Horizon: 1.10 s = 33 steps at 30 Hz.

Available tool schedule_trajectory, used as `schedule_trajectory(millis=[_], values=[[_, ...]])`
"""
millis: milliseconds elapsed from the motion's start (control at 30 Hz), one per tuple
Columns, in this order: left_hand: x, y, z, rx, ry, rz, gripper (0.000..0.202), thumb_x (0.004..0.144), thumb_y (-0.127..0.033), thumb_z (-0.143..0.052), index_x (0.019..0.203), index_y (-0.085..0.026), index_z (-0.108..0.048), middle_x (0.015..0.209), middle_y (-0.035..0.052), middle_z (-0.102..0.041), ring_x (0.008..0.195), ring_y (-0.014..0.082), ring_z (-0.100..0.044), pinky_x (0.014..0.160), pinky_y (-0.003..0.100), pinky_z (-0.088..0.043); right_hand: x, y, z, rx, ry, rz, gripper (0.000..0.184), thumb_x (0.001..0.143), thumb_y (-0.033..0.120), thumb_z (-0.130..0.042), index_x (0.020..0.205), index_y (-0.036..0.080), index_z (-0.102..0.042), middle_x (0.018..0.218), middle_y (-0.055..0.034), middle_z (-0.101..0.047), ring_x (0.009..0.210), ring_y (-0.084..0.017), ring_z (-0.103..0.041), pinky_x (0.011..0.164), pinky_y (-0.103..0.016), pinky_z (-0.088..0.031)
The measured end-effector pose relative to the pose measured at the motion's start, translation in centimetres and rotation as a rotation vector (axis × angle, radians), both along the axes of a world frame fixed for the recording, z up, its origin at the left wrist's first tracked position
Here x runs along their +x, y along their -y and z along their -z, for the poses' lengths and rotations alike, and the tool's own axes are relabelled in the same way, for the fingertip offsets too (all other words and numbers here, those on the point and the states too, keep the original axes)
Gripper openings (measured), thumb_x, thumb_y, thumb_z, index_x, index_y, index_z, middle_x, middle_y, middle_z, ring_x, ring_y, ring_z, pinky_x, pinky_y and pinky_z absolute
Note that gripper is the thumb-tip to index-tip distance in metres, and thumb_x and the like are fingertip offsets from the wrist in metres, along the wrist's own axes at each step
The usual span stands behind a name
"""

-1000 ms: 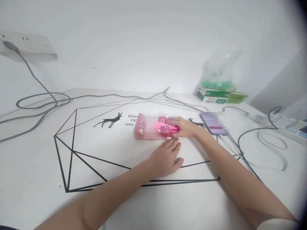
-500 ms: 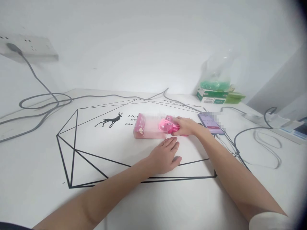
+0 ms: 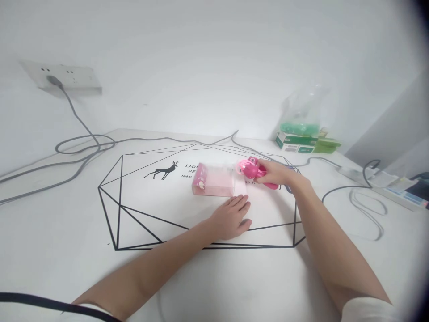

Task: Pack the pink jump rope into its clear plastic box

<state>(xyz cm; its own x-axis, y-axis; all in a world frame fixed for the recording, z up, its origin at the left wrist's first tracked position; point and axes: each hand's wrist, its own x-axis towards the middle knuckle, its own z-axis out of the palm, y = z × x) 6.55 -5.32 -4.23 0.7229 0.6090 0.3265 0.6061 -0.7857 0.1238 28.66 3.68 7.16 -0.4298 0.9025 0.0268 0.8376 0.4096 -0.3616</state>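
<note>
White table meets white wall; right hand clasps a pink toy.

Pink toy: glossy plastic. Box: clear, smooth plastic film. Table: matt white, smooth. Bag: thin transparent plastic.

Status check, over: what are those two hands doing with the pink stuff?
Right hand grip shut on pink gadget, beside clear box. Left hand flat on table, open, near box. Grey cable well off to the side.
</note>
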Motion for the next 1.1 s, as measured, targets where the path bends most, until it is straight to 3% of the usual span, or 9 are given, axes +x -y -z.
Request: schedule_trajectory(millis=[167, 333, 467, 533, 600, 700, 767, 967, 1100], values=[[0.3, 1.3, -1.3, 0.071, -0.048, 0.030, 0.040, 0.097, -0.031, -0.043, 0.132, -0.014, -0.053, 0.152, 0.0136, -0.041, 0.140, 0.0301, -0.039, 0.114, 0.043, -0.034, -0.6, 1.2, -2.0, 0.086, 0.011, -0.028, 0.031, 0.069, 0.043, -0.065, 0.091, 0.024, -0.055, 0.087, -0.0013, -0.067, 0.073, -0.022, -0.061, 0.058, -0.030, -0.041], [-0.1, 3.1, -5.0, 0.080, -0.063, 0.150, 0.037, 0.095, -0.029, -0.046, 0.128, -0.017, -0.056, 0.149, 0.0107, -0.046, 0.125, 0.0272, -0.055, 0.093, 0.036, -0.053, -1.3, 2.7, -3.4, 0.174, 0.046, 0.008, 0.035, 0.068, 0.044, -0.064, 0.096, 0.025, -0.056, 0.093, -0.0038, -0.066, 0.076, -0.025, -0.061, 0.056, -0.030, -0.038], [-1.2, 2.2, -9.1, 0.105, 0.412, -0.008, 0.028, 0.095, -0.029, -0.047, 0.119, -0.022, -0.059, 0.129, 0.0081, -0.062, 0.116, 0.0233, -0.061, 0.098, 0.039, -0.051, -1.7, 3.9, -4.5, 0.232, 0.024, 0.029, 0.042, 0.068, 0.044, -0.064, 0.105, 0.025, -0.056, 0.095, -0.0057, -0.065, 0.075, -0.026, -0.061, 0.056, -0.031, -0.039], [-1.4, 1.0, -10.7, 0.038, 0.718, -0.148, 0.036, 0.092, -0.031, -0.055, 0.127, -0.023, -0.054, 0.136, 0.0108, -0.054, 0.127, 0.0261, -0.052, 0.099, 0.041, -0.051, -2.2, 4.4, -4.8, 0.267, 0.009, 0.032, 0.045, 0.068, 0.043, -0.063, 0.109, 0.024, -0.055, 0.097, -0.0069, -0.065, 0.076, -0.026, -0.060, 0.056, -0.031, -0.039], [-1.1, -0.3, -11.6, -0.204, 0.960, -0.227, 0.056, 0.087, -0.036, -0.064, 0.138, -0.024, -0.042, 0.147, 0.0123, -0.042, 0.131, 0.0283, -0.048, 0.096, 0.040, -0.053, -3.0, 4.6, -4.8, 0.303, -0.009, 0.023, 0.049, 0.069, 0.044, -0.062, 0.112, 0.024, -0.054, 0.099, -0.0078, -0.064, 0.077, -0.026, -0.060, 0.057, -0.031, -0.039], [-0.4, -1.9, -11.5, -0.541, 1.121, -0.164, 0.064, 0.088, -0.036, -0.065, 0.143, -0.027, -0.033, 0.145, 0.0103, -0.044, 0.129, 0.0271, -0.051, 0.099, 0.039, -0.052, -4.1, 4.6, -4.1, 0.335, -0.008, 0.020, 0.051, 0.070, 0.046, -0.062, 0.114, 0.023, -0.053, 0.102, -0.0094, -0.063, 0.078, -0.027, -0.061, 0.058, -0.032, -0.040], [0.0, -2.7, -10.9, -0.631, 1.189, -0.108, 0.066, 0.087, -0.032, -0.067, 0.144, -0.029, -0.032, 0.139, 0.0087, -0.050, 0.124, 0.0253, -0.055, 0.099, 0.039, -0.052, -4.7, 4.4, -3.4, 0.332, 0.005, 0.026, 0.053, 0.071, 0.047, -0.062, 0.117, 0.022, -0.052, 0.103, -0.0107, -0.062, 0.080, -0.028, -0.061, 0.060, -0.033, -0.041], [0.2, -3.9, -9.6, -0.623, 1.279, -0.063, 0.076, 0.080, -0.016, -0.068, 0.145, -0.030, -0.031, 0.130, 0.0075, -0.056, 0.109, 0.0223, -0.063, 0.090, 0.038, -0.057, -5.4, 3.5, -1.7, 0.279, -0.088, -0.005, 0.062, 0.073, 0.055, -0.065, 0.123, 0.023, -0.049, 0.112, -0.0122, -0.058, 0.092, -0.031, -0.061, 0.073, -0.039, -0.047], [-0.5, -4.6, -8.9, -0.501, 1.284, -0.190, 0.072, 0.075, -0.010, -0.066, 0.140, -0.029, -0.041, 0.130, 0.0065, -0.056, 0.110, 0.0227, -0.062, 0.087, 0.034, -0.057, -5.7, 3.1, -1.1, 0.174, -0.153, -0.079, 0.061, 0.073, 0.061, -0.068, 0.121, 0.026, -0.052, 0.118, -0.0104, -0.057, 0.096, -0.029, -0.061, 0.078, -0.040, -0.049]])
